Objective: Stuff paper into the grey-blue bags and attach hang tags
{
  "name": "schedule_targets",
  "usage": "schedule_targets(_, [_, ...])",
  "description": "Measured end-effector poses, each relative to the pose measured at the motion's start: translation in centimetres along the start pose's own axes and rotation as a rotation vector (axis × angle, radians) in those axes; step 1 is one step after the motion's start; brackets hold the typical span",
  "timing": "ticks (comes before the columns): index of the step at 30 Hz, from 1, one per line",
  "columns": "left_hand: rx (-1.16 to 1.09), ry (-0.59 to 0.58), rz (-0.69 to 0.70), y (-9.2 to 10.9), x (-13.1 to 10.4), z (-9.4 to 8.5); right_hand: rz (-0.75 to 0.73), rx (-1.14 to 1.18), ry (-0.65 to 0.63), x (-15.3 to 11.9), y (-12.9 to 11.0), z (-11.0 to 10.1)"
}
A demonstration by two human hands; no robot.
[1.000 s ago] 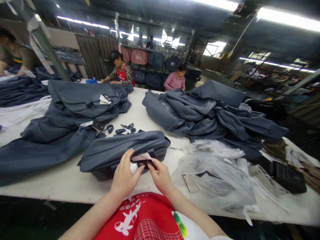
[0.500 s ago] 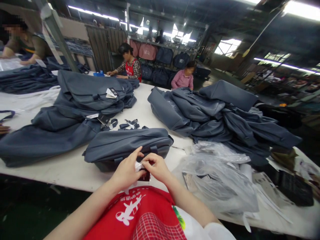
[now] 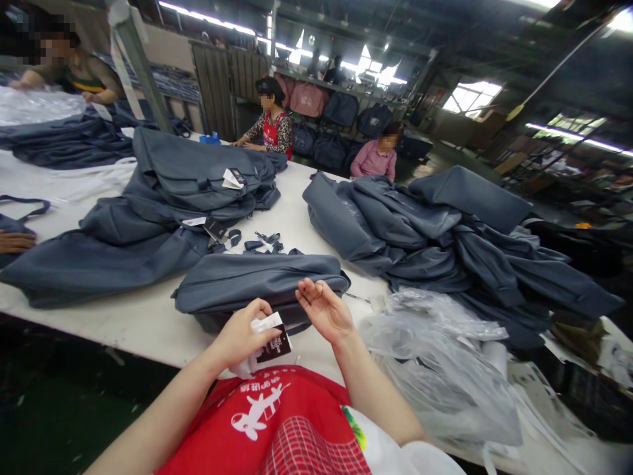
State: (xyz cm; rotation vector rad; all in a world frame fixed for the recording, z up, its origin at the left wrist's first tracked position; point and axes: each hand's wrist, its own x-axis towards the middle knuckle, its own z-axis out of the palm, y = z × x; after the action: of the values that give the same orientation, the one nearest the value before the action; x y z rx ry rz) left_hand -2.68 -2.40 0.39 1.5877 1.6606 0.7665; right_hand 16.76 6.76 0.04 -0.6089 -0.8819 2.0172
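Closed around a black hang tag with white paper behind it, my left hand is low in front of the nearest bag. Crumpled white material also shows under those fingers. My right hand is raised to the right of the tag, palm up, fingers loosely curled and apart, with nothing visible in it. Behind both hands a dark blue-grey bag lies on the white table. A handle strap shows along its near side, partly covered by my hands.
Blue-grey bags with tags are heaped at left, and more bags at right. Clear plastic bags lie at front right. Small straps sit behind the nearest bag. Co-workers sit across the table; another person's hand shows at far left.
My right hand has come away from the tag and lifted up, its fingers opening. The left hand keeps the tag, whose black face now shows more fully. The view has shifted slightly.
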Motion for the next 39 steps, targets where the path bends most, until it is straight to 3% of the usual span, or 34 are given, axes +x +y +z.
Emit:
schedule_targets(9, [-0.117,-0.171,0.153,0.0,-0.2,-0.8,0.071,-0.167,-0.24,-0.4,1.1,3.8])
schedule_targets(16, [-0.063,-0.103,0.112,0.5,-1.0,-1.1,-0.088,-0.68,-0.326,-0.2,3.8,5.7])
schedule_targets(19, [-0.062,-0.078,0.076,0.0,-1.6,-1.2,-0.123,-0.769,-0.324,0.2,5.0,6.3])
schedule_targets(23, [-0.048,-0.129,0.128,-2.1,-2.6,-2.5,-0.083,-0.522,-0.078,1.7,6.0,5.9])
schedule_targets(26, [-0.015,-0.063,0.086,-4.5,-3.9,-4.5,-0.024,-0.363,-0.017,2.2,6.8,5.7])
schedule_targets(29, [0.05,0.074,-0.032,-7.5,-5.4,-7.0,0.144,-0.324,-0.111,1.6,9.0,5.7])
schedule_targets(32, [0.098,0.179,-0.132,-9.9,-6.5,-9.2,0.415,-0.409,-0.411,1.0,13.3,4.9])
schedule_targets(34, [0.117,0.186,-0.147,-10.9,-6.6,-10.0,0.472,-0.588,-0.513,1.0,16.7,3.6])
schedule_targets(35, [0.125,0.184,-0.141,-11.1,-6.5,-10.2,0.441,-0.694,-0.469,1.2,18.2,2.8])
schedule_targets(37, [0.144,0.178,-0.111,-11.1,-6.1,-10.2,0.309,-0.862,-0.247,1.6,20.3,1.0])
schedule_targets(39, [0.18,0.18,-0.055,-10.9,-5.5,-9.9,0.173,-0.935,-0.024,2.1,20.7,-0.5])
